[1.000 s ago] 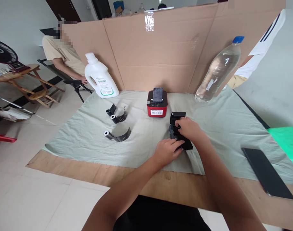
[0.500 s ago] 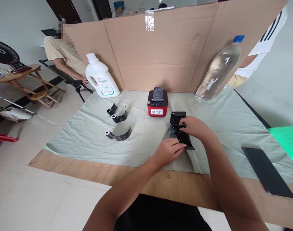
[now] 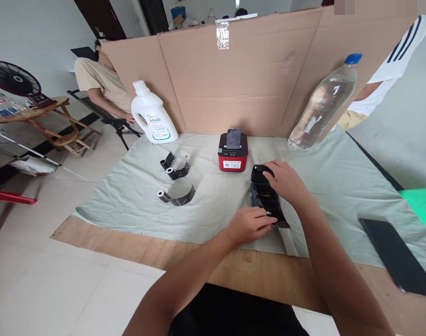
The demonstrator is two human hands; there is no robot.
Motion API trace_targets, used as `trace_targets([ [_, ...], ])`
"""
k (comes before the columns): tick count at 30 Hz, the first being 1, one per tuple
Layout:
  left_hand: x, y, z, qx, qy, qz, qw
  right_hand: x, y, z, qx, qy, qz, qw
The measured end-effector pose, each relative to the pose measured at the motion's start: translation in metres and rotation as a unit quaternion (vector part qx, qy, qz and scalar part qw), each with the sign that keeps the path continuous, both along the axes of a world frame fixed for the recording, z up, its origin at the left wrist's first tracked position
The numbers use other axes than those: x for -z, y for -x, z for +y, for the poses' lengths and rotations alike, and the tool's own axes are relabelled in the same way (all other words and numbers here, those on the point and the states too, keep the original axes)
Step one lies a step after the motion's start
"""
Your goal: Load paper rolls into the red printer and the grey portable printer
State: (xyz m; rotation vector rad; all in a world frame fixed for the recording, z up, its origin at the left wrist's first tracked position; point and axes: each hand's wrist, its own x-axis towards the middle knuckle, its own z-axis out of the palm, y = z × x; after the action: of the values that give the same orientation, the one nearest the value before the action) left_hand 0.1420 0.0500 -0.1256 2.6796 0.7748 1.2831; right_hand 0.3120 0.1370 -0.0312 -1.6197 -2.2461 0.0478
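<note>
A small black printer (image 3: 256,194) with its lid (image 3: 258,174) raised lies on the cloth, and a dark paper strip (image 3: 281,220) runs out of it toward me. My left hand (image 3: 252,226) pinches that strip at the near end of the printer. Up at the lid, my right hand (image 3: 282,177) has thumb and fingers closed around its edge. Behind stands a red-and-black printer (image 3: 233,158) with dark paper sticking out of its top. To the left lie several partly unrolled dark paper rolls (image 3: 170,173), one roll (image 3: 161,195) nearer to me.
A white detergent bottle (image 3: 155,116) and a tilted clear bottle (image 3: 327,105) with a blue cap lean on the cardboard wall (image 3: 234,74). A dark phone (image 3: 397,254) lies at the right near edge. Two people sit beyond the cardboard, left and right.
My right hand has moved from inside the printer up to its raised lid, which tilts slightly toward me. My left hand stays at the paper strip. The camera view has shifted a little.
</note>
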Motion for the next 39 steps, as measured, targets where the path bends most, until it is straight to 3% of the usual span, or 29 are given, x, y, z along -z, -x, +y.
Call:
trace_targets([
  [3,0.001,0.001,0.000,-0.002,-0.001,0.005,1.000,0.000,-0.001,-0.006,-0.019,0.044,0.012,0.999],
  [6,0.001,0.002,0.000,-0.002,0.012,0.021,1.000,-0.002,-0.005,-0.021,-0.043,0.141,-0.014,0.989],
  [10,0.002,0.003,-0.001,0.004,0.028,0.023,0.999,-0.006,-0.009,-0.035,-0.005,0.200,-0.070,0.977],
  [14,0.002,0.003,-0.001,0.013,0.029,0.019,0.999,-0.011,-0.007,-0.023,0.034,0.202,-0.090,0.975],
  [19,0.003,0.004,0.001,0.003,0.054,0.027,0.998,-0.009,0.000,0.003,0.025,0.364,-0.093,0.926],
  [25,0.003,0.003,0.001,0.000,0.065,0.042,0.997,-0.018,0.010,0.010,0.066,0.458,-0.079,0.883],
  [28,0.001,0.005,0.002,-0.012,0.061,0.044,0.997,-0.021,0.011,0.010,0.074,0.474,-0.064,0.875],
  [36,0.001,0.008,0.004,-0.040,0.101,0.012,0.994,-0.020,0.013,0.004,0.095,0.426,-0.048,0.899],
  [39,0.002,0.008,0.004,-0.038,0.121,0.012,0.992,-0.021,0.018,0.006,0.120,0.446,-0.066,0.885],
])
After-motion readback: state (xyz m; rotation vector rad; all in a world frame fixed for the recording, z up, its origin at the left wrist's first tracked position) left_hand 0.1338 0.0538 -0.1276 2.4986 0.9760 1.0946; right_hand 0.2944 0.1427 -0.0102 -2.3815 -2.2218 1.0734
